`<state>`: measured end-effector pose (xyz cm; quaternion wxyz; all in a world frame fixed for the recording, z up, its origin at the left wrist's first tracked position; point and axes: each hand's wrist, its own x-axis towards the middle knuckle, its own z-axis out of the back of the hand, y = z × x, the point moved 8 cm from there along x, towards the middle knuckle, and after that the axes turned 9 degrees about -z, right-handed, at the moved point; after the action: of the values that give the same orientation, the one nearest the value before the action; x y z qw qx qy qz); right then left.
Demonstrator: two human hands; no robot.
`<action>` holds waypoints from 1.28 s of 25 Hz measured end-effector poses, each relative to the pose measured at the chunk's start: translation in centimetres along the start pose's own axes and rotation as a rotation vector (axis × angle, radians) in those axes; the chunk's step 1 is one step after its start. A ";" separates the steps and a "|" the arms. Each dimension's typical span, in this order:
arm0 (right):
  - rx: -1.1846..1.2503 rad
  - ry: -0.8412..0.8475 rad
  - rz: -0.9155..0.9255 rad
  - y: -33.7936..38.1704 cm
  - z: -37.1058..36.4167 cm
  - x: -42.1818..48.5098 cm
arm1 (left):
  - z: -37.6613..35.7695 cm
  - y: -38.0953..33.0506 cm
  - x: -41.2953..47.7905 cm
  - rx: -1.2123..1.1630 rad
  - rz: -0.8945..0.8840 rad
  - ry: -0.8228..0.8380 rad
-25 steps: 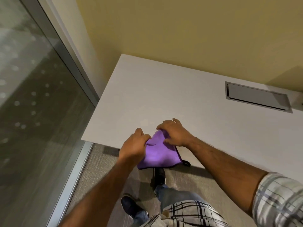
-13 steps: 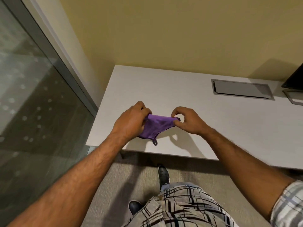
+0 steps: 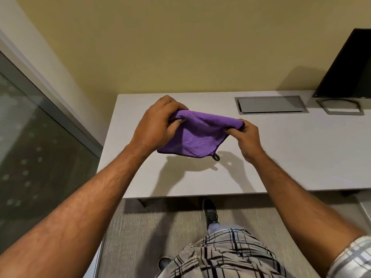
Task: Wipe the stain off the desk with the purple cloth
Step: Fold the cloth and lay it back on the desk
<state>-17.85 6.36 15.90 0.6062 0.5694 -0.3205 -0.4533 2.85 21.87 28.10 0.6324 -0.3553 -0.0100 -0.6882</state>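
Hands are stretching a purple cloth (image 3: 197, 135) above a pale tabletop (image 3: 291, 149) in the head-camera view, with the fabric hanging clear of the surface and casting a shadow on it below. The left hand (image 3: 155, 127) is bunching the cloth's left upper edge, its fingers (image 3: 176, 122) curling closed into the fabric so that the material is folding over the knuckles. The right hand (image 3: 246, 137) is pinching the opposite upper corner, thumb and fingers pressing together on the hem. Between the two grips the top edge is running taut, while the rest is draping downward toward the person, a small dark loop (image 3: 216, 157) dangling from the lower right corner. Behind the cloth, a grey recessed hatch (image 3: 271, 105) is sitting flush in the tabletop, and a dark monitor (image 3: 347, 67) is standing on its stand at the far right. No stain is showing on the visible surface.
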 end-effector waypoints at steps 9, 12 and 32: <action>0.007 -0.012 -0.023 -1.2 4.9 11.5 | -10.9 6.7 8.0 -0.171 0.240 -0.071; -0.047 0.022 -0.051 -3.0 6.5 16.0 | -15.9 10.2 10.9 -0.297 0.401 -0.049; -0.435 -0.004 -0.365 -15.3 5.9 38.6 | -35.9 28.4 21.3 -0.162 0.778 0.209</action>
<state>-11.22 -30.43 -3.17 0.6218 0.4733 -0.1092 -0.6144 11.81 -18.83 -0.39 0.8130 -0.3094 0.2436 -0.4290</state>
